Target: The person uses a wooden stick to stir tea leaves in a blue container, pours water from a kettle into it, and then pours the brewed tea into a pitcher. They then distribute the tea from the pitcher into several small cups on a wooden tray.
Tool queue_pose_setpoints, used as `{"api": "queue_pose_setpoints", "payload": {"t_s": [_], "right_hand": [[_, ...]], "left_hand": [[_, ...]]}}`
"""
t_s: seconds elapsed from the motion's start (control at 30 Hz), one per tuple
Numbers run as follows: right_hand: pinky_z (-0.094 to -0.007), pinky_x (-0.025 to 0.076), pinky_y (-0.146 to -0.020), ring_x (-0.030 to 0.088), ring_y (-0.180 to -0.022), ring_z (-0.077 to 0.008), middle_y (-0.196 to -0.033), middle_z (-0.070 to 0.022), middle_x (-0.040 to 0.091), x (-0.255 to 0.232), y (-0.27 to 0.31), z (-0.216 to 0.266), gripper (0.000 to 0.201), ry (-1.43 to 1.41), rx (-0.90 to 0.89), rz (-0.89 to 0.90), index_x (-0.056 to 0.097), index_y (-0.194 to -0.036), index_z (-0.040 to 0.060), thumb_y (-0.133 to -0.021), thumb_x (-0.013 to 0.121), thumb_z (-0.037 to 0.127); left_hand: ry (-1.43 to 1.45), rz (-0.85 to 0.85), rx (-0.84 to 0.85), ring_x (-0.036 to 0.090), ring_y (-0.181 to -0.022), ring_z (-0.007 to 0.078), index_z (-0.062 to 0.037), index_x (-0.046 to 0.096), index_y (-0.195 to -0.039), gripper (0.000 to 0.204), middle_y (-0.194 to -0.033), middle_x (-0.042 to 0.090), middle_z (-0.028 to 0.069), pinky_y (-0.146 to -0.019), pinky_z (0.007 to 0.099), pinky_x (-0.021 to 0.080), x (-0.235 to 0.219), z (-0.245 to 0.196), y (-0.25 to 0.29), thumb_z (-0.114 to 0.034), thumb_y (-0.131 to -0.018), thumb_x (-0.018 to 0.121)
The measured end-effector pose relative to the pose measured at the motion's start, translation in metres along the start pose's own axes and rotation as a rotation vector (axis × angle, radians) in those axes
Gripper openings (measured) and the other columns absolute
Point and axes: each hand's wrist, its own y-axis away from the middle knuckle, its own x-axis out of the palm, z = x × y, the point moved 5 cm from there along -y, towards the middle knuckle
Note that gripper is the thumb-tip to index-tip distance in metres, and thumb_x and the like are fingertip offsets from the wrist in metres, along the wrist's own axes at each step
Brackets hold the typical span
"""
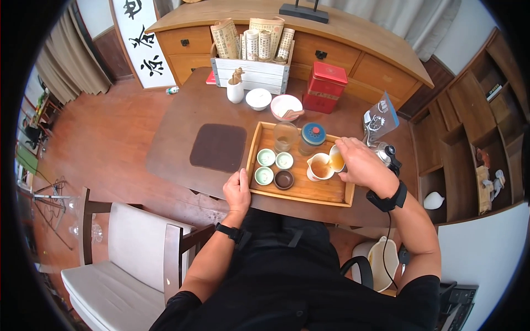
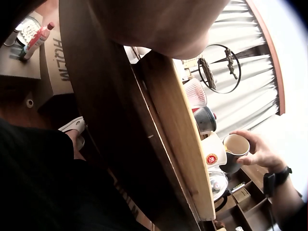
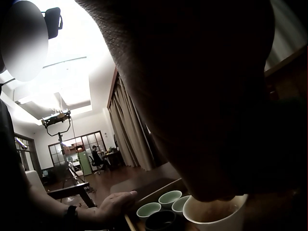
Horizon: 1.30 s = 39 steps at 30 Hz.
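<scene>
The right hand [image 1: 361, 163] grips a cup [image 1: 337, 158], dark outside and pale inside in the left wrist view, tilted over a white spouted pitcher [image 1: 319, 167] holding amber liquid. The pitcher stands on a wooden tray [image 1: 298, 194]. The left hand [image 1: 237, 192] rests at the tray's left edge, thumb on the rim. Left of the pitcher are three pale green cups [image 1: 284, 160] and a dark brown cup [image 1: 284, 180]. Behind them stand a clear glass [image 1: 285, 137] and a jar with a blue lid [image 1: 312, 139].
A dark mat [image 1: 218, 147] lies left of the tray. Behind it are a white vase [image 1: 235, 91], two bowls [image 1: 258, 99], a red tin [image 1: 326, 88] and a crate [image 1: 248, 75] of scrolls. A metal kettle [image 1: 382, 150] and a clear pouch [image 1: 381, 118] stand at right.
</scene>
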Motion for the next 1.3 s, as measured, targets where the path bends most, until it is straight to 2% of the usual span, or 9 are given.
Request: {"api": "queue_pose_setpoints", "payload": {"t_s": [0.2,0.37,0.43,0.47,0.53,0.77,0.83,1.17,1.3], "right_hand": [[-0.046,0.048,-0.114,0.058,-0.131,-0.0421,-0.134,-0.026,0.061,0.01,-0.004,0.0,0.079,0.024,0.009,0.092,0.054,-0.136,-0.0085,-0.069,0.091,0.012],[-0.0442,0.05,-0.108,0.06,-0.117,-0.0394,-0.114,-0.0211,0.062,0.005,-0.006,0.011,0.063,0.111,-0.106,-0.006,0.059,-0.124,-0.0078,-0.067,0.082,0.003],[-0.0444,0.05,-0.107,0.06,-0.115,-0.0392,-0.113,-0.0211,0.062,0.004,-0.008,0.014,0.061,0.131,-0.123,-0.01,0.059,-0.123,-0.0082,-0.067,0.081,0.002],[-0.0446,0.05,-0.106,0.06,-0.114,-0.0389,-0.112,-0.021,0.062,0.004,-0.009,0.016,0.059,0.152,-0.137,-0.015,0.059,-0.122,-0.0086,-0.067,0.079,0.001],[-0.0446,0.05,-0.105,0.06,-0.113,-0.0387,-0.111,-0.0207,0.062,0.005,-0.01,0.018,0.056,0.171,-0.148,-0.03,0.059,-0.121,-0.0089,-0.068,0.076,0.0],[-0.0441,0.049,-0.105,0.061,-0.113,-0.036,-0.113,-0.02,0.063,0.006,-0.016,0.028,0.043,0.308,-0.23,-0.057,0.061,-0.121,-0.0076,-0.08,0.068,0.002],[-0.0439,0.049,-0.105,0.061,-0.114,-0.0358,-0.114,-0.0201,0.063,0.005,-0.017,0.032,0.041,0.344,-0.246,-0.063,0.062,-0.121,-0.007,-0.082,0.067,0.004],[-0.0435,0.049,-0.107,0.062,-0.117,-0.0354,-0.114,-0.0187,0.064,0.013,-0.017,0.04,0.033,0.474,-0.318,-0.118,0.064,-0.117,-0.0036,-0.087,0.064,0.01],[-0.0445,0.048,-0.108,0.062,-0.117,-0.0366,-0.114,-0.0192,0.064,0.003,-0.016,0.039,0.039,0.426,-0.294,-0.101,0.062,-0.118,-0.0035,-0.082,0.069,0.009]], "left_hand": [[-0.02,-0.021,0.022,0.049,-0.06,0.0348,0.0016,0.055,-0.076,0.043,-0.068,0.051,0.0198,-0.06,0.0458,0.043,0.0,0.0,0.0,-0.025,-0.109,0.062],[-0.02,-0.03,0.032,0.049,-0.06,0.0361,0.0017,0.055,-0.076,0.043,-0.068,0.052,0.02,-0.06,0.0462,0.042,-0.001,-0.004,0.001,-0.024,-0.109,0.063],[-0.017,-0.023,0.037,0.039,-0.061,0.0224,0.0026,0.051,-0.077,0.044,-0.067,0.042,0.0153,-0.059,0.0417,0.039,-0.002,-0.007,0.001,-0.025,-0.11,0.061],[-0.019,-0.022,0.038,0.039,-0.061,0.0224,0.0026,0.051,-0.077,0.044,-0.067,0.042,0.0153,-0.059,0.0417,0.039,-0.003,-0.007,0.001,-0.025,-0.11,0.061],[-0.047,-0.003,0.022,0.049,-0.06,0.0359,0.0016,0.054,-0.075,0.043,-0.068,0.052,0.0197,-0.06,0.0466,0.042,-0.003,-0.007,0.0,-0.025,-0.108,0.063],[-0.044,-0.012,0.041,0.049,-0.059,0.0355,0.0013,0.053,-0.074,0.044,-0.068,0.052,0.0195,-0.059,0.0464,0.042,-0.002,-0.005,0.001,-0.025,-0.108,0.064],[-0.017,-0.01,0.05,0.04,-0.061,0.0228,0.0033,0.052,-0.078,0.044,-0.066,0.045,0.016,-0.059,0.042,0.04,-0.002,-0.006,0.001,-0.025,-0.11,0.062],[-0.03,-0.027,0.066,0.041,-0.059,0.0247,0.0024,0.05,-0.075,0.045,-0.066,0.045,0.0167,-0.058,0.0428,0.04,-0.001,-0.005,0.001,-0.025,-0.109,0.062],[-0.055,-0.025,0.066,0.048,-0.06,0.0325,0.0018,0.053,-0.075,0.044,-0.067,0.051,0.019,-0.06,0.0457,0.042,-0.002,-0.006,0.001,-0.025,-0.108,0.063]]}}
